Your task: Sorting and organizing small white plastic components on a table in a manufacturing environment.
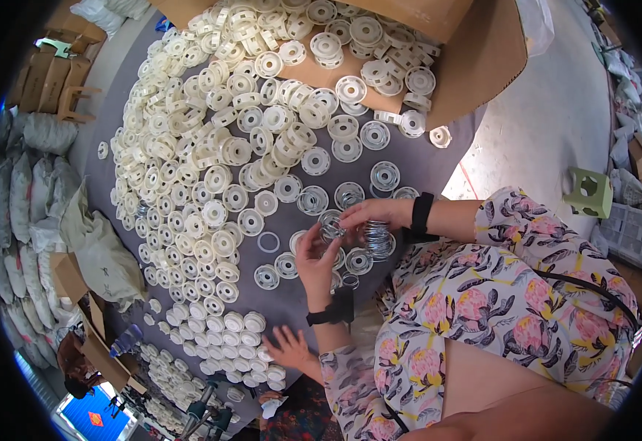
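Note:
My right hand (369,213) has closed fingers, with a bunch of shiny metal wire rings (377,242) hanging below it. Close by, my left hand (316,257) meets it with bent fingers and thumb, pinching metal wire rings (330,226). Both hands are over the near right part of the table. Around them lie round white plastic wheel-like parts, some with metal rings laid in them, such as the white part (312,200) just beyond my hands. A loose metal ring (350,280) rests near my left wrist. The fingertips partly cover the rings.
A large heap of white parts (189,154) covers the far and left of the grey table (262,290). At the back an open cardboard box (475,70) holds more. White parts stand in rows (222,338) at the near left, beside another person's spread hand (289,348). Sacks (20,250) line the left.

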`<state>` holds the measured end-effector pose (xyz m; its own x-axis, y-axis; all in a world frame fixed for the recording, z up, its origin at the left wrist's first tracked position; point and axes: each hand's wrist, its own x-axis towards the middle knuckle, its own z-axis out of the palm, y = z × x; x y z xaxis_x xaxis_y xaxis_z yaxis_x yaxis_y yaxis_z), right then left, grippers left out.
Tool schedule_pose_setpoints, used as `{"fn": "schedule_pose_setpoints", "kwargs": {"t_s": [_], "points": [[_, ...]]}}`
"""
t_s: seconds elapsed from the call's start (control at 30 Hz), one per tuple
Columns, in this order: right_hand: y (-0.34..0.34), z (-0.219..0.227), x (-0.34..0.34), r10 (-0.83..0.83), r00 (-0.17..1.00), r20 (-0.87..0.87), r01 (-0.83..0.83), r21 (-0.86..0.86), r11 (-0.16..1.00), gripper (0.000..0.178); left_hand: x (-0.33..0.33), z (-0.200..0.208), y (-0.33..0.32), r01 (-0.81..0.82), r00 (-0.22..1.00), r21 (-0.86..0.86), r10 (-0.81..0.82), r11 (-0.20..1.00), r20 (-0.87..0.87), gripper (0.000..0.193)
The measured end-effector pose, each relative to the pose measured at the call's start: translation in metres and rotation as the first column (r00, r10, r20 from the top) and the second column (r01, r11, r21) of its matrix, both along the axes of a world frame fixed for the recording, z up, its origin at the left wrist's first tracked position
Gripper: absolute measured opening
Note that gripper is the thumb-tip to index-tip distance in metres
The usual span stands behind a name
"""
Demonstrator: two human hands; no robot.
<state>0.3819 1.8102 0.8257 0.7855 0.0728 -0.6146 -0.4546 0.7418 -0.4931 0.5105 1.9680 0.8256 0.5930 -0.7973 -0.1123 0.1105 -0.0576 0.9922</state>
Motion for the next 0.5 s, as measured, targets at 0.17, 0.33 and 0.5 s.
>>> {"fn": "schedule_pose_setpoints", "kwargs": {"t_s": [0.17, 0.33, 0.5], "points": [[-0.001, 0.025, 0.01, 0.191, 0.975, 0.11, -0.032, -0.786, 0.618, 0.043, 0.008, -0.006, 0.0, -0.019, 0.805, 0.132, 0.094, 0.991, -0.586, 0.024], [0.011, 0.024, 0.014, 0.199, 0.97, 0.136, 0.029, -0.886, 0.464, 0.047, 0.032, -0.014, 0.006, 0.085, 0.538, 0.128, 0.063, 0.988, -0.841, 0.031], [0.016, 0.015, 0.013, -0.15, 0.987, 0.048, 0.157, -0.375, 0.914, 0.039, 0.015, 0.024, -0.016, -0.113, 0.954, 0.006, 0.11, 0.994, -0.28, 0.026]]}}
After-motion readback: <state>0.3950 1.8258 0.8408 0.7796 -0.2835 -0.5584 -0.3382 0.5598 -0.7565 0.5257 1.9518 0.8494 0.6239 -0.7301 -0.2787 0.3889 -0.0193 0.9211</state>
